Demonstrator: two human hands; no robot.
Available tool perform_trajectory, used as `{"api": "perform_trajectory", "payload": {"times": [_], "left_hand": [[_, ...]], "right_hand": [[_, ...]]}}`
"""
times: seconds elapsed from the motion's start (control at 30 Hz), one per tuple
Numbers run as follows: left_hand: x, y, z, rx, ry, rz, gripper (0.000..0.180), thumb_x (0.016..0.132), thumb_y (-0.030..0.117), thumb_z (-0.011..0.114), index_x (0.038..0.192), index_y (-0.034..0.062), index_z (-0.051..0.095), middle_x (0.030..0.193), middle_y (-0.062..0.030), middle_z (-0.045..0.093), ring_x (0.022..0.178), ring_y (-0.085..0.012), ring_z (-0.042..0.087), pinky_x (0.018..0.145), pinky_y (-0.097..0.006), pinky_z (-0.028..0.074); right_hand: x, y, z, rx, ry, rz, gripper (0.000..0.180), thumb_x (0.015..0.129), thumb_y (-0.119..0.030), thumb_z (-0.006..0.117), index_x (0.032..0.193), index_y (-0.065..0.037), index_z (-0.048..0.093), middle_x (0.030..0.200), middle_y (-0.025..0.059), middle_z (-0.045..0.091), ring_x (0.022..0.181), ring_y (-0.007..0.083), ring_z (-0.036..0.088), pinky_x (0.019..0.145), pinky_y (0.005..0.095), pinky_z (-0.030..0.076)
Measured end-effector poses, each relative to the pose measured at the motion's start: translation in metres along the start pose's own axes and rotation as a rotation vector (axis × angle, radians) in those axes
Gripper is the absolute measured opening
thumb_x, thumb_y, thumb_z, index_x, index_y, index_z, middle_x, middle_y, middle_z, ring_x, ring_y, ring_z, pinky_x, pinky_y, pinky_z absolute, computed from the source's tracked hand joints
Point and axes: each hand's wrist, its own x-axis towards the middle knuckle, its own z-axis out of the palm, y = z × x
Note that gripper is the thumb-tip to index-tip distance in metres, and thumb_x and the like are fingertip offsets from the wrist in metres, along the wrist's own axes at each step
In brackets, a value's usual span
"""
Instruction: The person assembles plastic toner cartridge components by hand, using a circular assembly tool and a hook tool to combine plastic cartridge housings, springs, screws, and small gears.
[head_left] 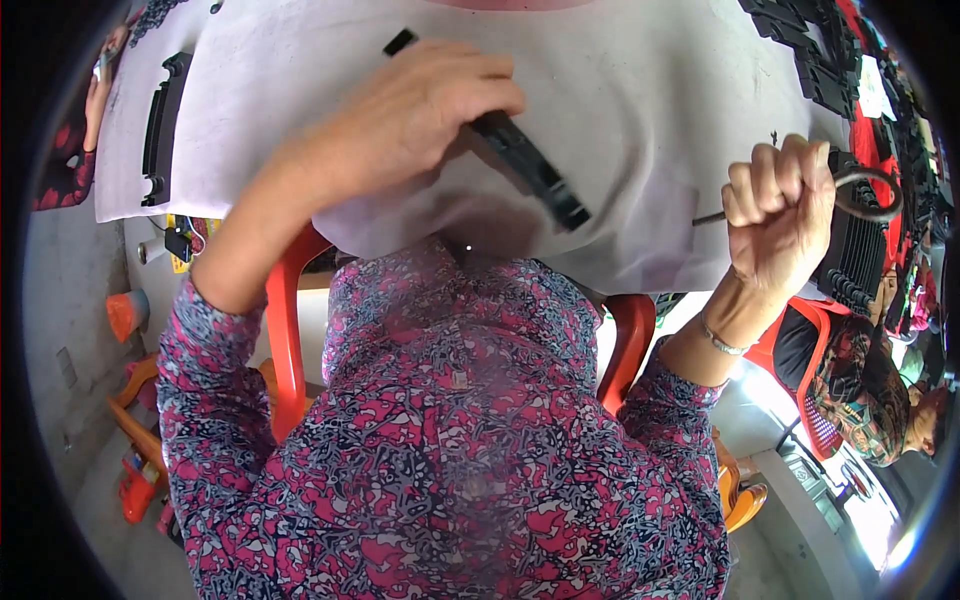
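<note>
My left hand [425,105] is closed around a long, narrow black plastic part [530,165], held tilted over the near half of the table. One end of the part pokes out beyond the knuckles; the other slants down toward my lap. Motion blurs the hand and part slightly. Off to the right, my right hand [785,200] is raised in a fist around a metal rod tool with a ring-shaped end [868,213]. The ring sticks out on the right of the fist, and the thin rod [708,218] shows on the left. The tool and the part are well apart.
A white cloth covers the table [640,70]. One similar black part [165,130] lies at the left; stacked black parts [850,250] and more black pieces [800,45] are at the right. Other people sit at the left [75,170] and right [865,390]. A red chair [287,340] surrounds me.
</note>
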Motion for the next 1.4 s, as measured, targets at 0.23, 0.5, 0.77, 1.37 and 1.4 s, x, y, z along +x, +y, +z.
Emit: {"api": "perform_trajectory", "payload": {"times": [0.23, 0.5, 0.77, 1.37, 1.4], "left_hand": [[0.034, -0.018, -0.029, 0.060, -0.179, 0.301, 0.015, 0.073, 0.013, 0.066, 0.086, 0.0065, 0.064, 0.109, -0.0126, 0.052, 0.119, -0.0319, 0.047, 0.110, -0.047, 0.031], [0.003, -0.023, 0.006, -0.003, 0.143, 0.314, 0.031, 0.074, -0.002, 0.064, 0.104, 0.0066, 0.068, 0.108, -0.0117, 0.061, 0.109, -0.0320, 0.058, 0.092, -0.041, 0.047], [-0.032, 0.039, 0.019, -0.138, 0.282, -0.450, 0.072, 0.071, 0.014, 0.081, 0.133, 0.0013, 0.048, 0.107, -0.0162, 0.058, 0.098, -0.0344, 0.061, 0.086, -0.041, 0.048], [-0.039, 0.037, 0.014, -0.067, 0.169, -0.414, 0.035, 0.070, 0.002, 0.071, 0.104, 0.0051, 0.062, 0.094, -0.0109, 0.052, 0.089, -0.0323, 0.058, 0.072, -0.042, 0.047], [-0.038, 0.039, 0.015, -0.079, 0.219, -0.446, 0.037, 0.069, 0.002, 0.073, 0.104, 0.0060, 0.062, 0.096, -0.0107, 0.053, 0.090, -0.0329, 0.058, 0.073, -0.042, 0.048]], "right_hand": [[-0.015, -0.003, 0.003, 0.095, -0.152, 0.024, 0.047, 0.095, -0.045, 0.062, 0.077, -0.011, 0.036, 0.066, -0.0027, 0.032, 0.056, 0.0071, 0.024, 0.047, 0.0234, 0.018], [0.017, 0.027, 0.019, 0.165, -0.354, 0.005, 0.072, 0.086, -0.073, 0.056, 0.090, -0.003, 0.044, 0.074, 0.0006, 0.036, 0.065, 0.0108, 0.030, 0.055, 0.0259, 0.025], [0.048, 0.039, 0.050, 0.355, -0.432, 0.014, 0.067, 0.096, -0.068, 0.040, 0.071, -0.007, 0.038, 0.063, -0.0007, 0.033, 0.059, 0.0122, 0.027, 0.052, 0.0284, 0.021], [0.060, 0.062, 0.066, 0.381, -0.437, 0.046, 0.051, 0.103, -0.042, 0.036, 0.062, -0.012, 0.038, 0.058, -0.0016, 0.030, 0.056, 0.0136, 0.023, 0.052, 0.0307, 0.020], [0.060, 0.065, 0.065, 0.388, -0.428, 0.068, 0.051, 0.103, -0.042, 0.035, 0.062, -0.012, 0.038, 0.058, -0.0017, 0.030, 0.055, 0.0137, 0.023, 0.052, 0.0309, 0.020]]}}
